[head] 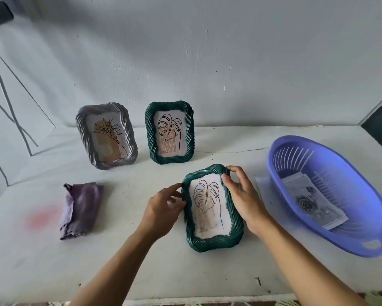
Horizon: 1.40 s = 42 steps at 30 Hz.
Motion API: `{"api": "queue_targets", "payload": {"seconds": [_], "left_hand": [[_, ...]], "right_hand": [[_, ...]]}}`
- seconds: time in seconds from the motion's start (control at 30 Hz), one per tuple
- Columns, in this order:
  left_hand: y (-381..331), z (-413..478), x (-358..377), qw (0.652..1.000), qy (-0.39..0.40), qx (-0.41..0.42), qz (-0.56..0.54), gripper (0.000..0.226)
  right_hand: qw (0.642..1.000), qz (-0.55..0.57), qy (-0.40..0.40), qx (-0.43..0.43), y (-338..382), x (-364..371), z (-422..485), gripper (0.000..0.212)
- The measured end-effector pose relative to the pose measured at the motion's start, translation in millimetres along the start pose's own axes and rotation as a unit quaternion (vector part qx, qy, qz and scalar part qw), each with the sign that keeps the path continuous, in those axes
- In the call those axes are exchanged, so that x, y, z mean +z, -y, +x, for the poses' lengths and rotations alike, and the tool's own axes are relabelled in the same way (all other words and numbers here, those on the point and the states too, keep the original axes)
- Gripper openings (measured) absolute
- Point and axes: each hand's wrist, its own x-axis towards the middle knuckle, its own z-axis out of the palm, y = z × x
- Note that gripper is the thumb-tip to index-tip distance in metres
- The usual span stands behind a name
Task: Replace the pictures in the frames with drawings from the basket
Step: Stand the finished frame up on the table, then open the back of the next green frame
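Head camera, looking down, and both forearms come in from the bottom edge over the white table (141, 268). Dead centre lies the near green frame (212, 242), face up, its twisted rim around a leaf picture (207, 217) drawn in black line. The left hand (163, 209) is at the frame's left rim, curled fingertips and thumb pinching that edge near the top corner. The right hand (244, 200) has the right rim, thumb pressed on the front near the upper corner, fingers wrapped round behind. Whether the frame rests flat or is tipped up a little, I cannot tell.

Off to the right, near that hand but apart from it, sits the blue slotted basket (362, 235), and inside it lies a rose drawing (313, 204) on paper. Off to the left, well apart, a folded purple cloth (80, 209), with a faint pink stain (41, 219) beside it.

Further back, two more stand upright side by side near the wall (207, 51): the far green frame (150, 133) with another leaf print, and left of it the grey frame (129, 131) showing a flower.
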Motion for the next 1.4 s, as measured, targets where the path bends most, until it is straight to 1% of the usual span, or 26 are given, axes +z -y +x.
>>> {"api": "queue_targets", "payload": {"seconds": [0.07,0.1,0.23,0.37,0.47,0.57,0.63,0.7,0.77,0.87,0.93,1.0,1.07,1.17,1.2,1.23,1.27,1.33,1.4], "left_hand": [[-0.8,-0.7,6.3,0.998,-0.017,0.041,0.044,0.039],[-2.2,-0.6,9.2,0.997,-0.016,0.049,0.05,0.036],[-8.4,3.2,22.5,0.999,-0.012,0.036,0.023,0.028],[-5.8,4.9,24.1,0.999,0.028,0.028,-0.01,0.026],[-9.3,5.0,5.8,0.997,0.058,-0.002,-0.049,0.025],[-27.3,-3.2,-32.7,0.995,0.033,0.016,-0.096,0.025],[-42.8,-11.6,-58.0,0.99,0.04,0.034,-0.128,0.034],[-52.4,-21.0,-74.4,0.989,0.064,0.047,-0.127,0.039],[-54.5,-28.3,-79.4,0.99,0.079,0.054,-0.104,0.037],[-46.7,-35.7,-80.5,0.996,0.049,0.059,-0.046,0.037],[-39.6,-36.5,-81.6,0.997,0.034,0.043,-0.055,0.038],[-35.2,-37.2,-82.1,0.997,0.039,0.034,-0.063,0.039],[-33.9,-38.9,-80.5,0.997,0.038,0.029,-0.062,0.04],[-28.7,-41.3,-77.2,0.995,0.026,0.002,-0.099,0.042],[-24.2,-41.3,-76.6,0.995,0.016,-0.005,-0.102,0.039],[-17.1,-40.0,-76.4,0.996,0.003,-0.006,-0.091,0.033],[-10.6,-39.0,-77.4,0.996,-0.005,-0.004,-0.084,0.026],[3.4,-38.3,-78.5,0.998,-0.008,0.001,-0.055,0.03],[18.6,-40.2,-78.5,1.0,-0.02,-0.015,-0.018,0.031]], "right_hand": [[1.0,0.009,0.008,0.004,2.6,-4.5,1.1,0.017],[1.0,0.012,0.011,0.007,4.1,-6.2,1.5,0.019],[1.0,0.016,0.012,0.003,14.0,-10.8,5.8,0.018],[1.0,-0.007,0.017,-0.007,25.2,-2.3,9.8,0.017],[1.0,-0.012,0.014,-0.017,31.5,13.8,10.3,0.013],[1.0,-0.011,0.018,-0.019,37.3,35.8,10.5,0.014],[0.999,-0.023,0.017,-0.027,39.2,50.2,11.3,0.015],[0.998,-0.043,0.025,-0.029,38.0,64.3,12.3,0.023],[0.997,-0.063,0.03,-0.026,34.9,74.9,12.5,0.038],[0.994,-0.1,0.027,-0.034,34.0,86.5,10.7,0.059],[0.992,-0.123,0.025,-0.029,34.3,91.3,11.0,0.066],[0.991,-0.131,0.025,-0.03,36.1,93.2,10.2,0.063],[0.993,-0.112,0.029,-0.036,39.1,91.4,7.6,0.05],[0.995,-0.083,0.054,-0.032,38.7,85.6,3.9,0.034],[0.993,-0.089,0.066,-0.03,34.2,84.1,3.9,0.025],[0.991,-0.105,0.078,-0.036,28.9,82.6,3.1,0.022],[0.986,-0.133,0.092,-0.047,21.3,81.5,3.3,0.024],[0.969,-0.198,0.123,-0.082,6.5,78.1,0.9,0.031],[0.95,-0.253,0.139,-0.116,-6.4,76.0,-2.4,0.039]]}}
